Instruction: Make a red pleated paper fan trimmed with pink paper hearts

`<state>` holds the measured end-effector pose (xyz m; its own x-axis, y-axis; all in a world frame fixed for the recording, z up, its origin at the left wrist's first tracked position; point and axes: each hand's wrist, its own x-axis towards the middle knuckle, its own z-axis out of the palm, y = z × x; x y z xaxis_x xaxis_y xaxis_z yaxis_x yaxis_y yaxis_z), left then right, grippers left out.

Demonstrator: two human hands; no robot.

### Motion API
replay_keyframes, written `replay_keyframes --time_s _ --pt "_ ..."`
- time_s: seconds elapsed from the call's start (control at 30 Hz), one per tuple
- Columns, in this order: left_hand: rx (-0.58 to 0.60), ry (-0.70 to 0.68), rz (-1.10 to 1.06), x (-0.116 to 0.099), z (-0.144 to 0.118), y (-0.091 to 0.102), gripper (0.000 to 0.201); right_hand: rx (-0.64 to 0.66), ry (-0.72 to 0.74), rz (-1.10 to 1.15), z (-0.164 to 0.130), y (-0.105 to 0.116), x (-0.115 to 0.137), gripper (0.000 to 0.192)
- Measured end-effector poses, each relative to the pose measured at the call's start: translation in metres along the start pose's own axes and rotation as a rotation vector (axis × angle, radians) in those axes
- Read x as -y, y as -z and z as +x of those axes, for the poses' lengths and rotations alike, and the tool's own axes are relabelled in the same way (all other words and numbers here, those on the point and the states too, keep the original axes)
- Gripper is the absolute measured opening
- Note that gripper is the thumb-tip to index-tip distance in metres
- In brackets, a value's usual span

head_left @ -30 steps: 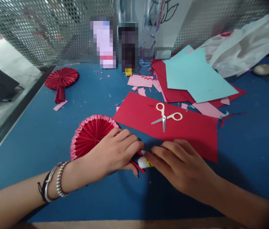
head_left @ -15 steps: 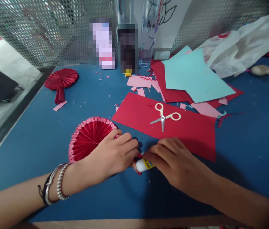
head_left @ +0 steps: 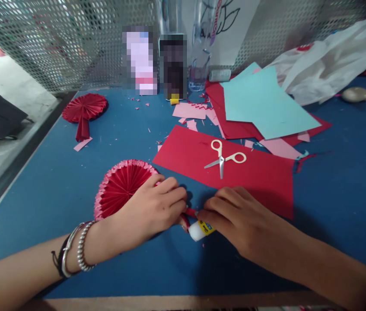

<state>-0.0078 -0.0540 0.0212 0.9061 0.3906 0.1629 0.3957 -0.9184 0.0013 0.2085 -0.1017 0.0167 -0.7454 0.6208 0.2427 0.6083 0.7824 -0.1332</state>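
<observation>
A round pleated red paper fan point(head_left: 127, 186) with a pink scalloped rim lies partly under my left hand point(head_left: 161, 205). That hand's fingers are closed on its lower right side, where a narrow red paper piece point(head_left: 189, 212) sticks out. Bracelets circle the left wrist. My right hand point(head_left: 234, 216) is closed around a glue stick point(head_left: 199, 230) with a white end and yellow label, and its fingertips meet the red piece. The fingers hide most of both. White-handled scissors point(head_left: 221, 160) lie spread on a red paper sheet point(head_left: 183, 151) beyond the hands.
Another red pleated fan point(head_left: 84, 108) lies at the back left. Light blue paper point(head_left: 263, 103) covers red sheets at the back right, beside a white plastic bag point(head_left: 328, 65). Pink paper scraps point(head_left: 189, 110) are scattered in front of a clear bottle point(head_left: 198, 65) and a metal mesh panel point(head_left: 105, 43).
My right hand and the glue stick have shifted slightly right and down, away from my left hand. More of the red piece now shows between the hands.
</observation>
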Motion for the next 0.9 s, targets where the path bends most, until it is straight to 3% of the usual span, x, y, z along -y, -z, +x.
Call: replay_keyframes --time_s 0.17,0.37,0.63,0.9 --pt "0.03 0.017 -0.041 0.0 -0.001 0.0 0.031 0.031 -0.054 0.001 -0.009 0.014 -0.013 0.028" --pt "0.03 0.072 -0.182 -0.002 0.0 -0.002 0.042 -0.104 -0.148 -0.097 -0.018 0.027 -0.027 0.03" --pt "0.091 0.164 -0.358 -0.004 0.003 -0.003 0.024 -0.248 -0.213 -0.07 -0.016 0.023 -0.032 0.031" --pt "0.072 0.142 -0.369 -0.005 0.008 -0.003 0.018 -0.259 -0.244 0.02 -0.016 0.016 -0.035 0.03"
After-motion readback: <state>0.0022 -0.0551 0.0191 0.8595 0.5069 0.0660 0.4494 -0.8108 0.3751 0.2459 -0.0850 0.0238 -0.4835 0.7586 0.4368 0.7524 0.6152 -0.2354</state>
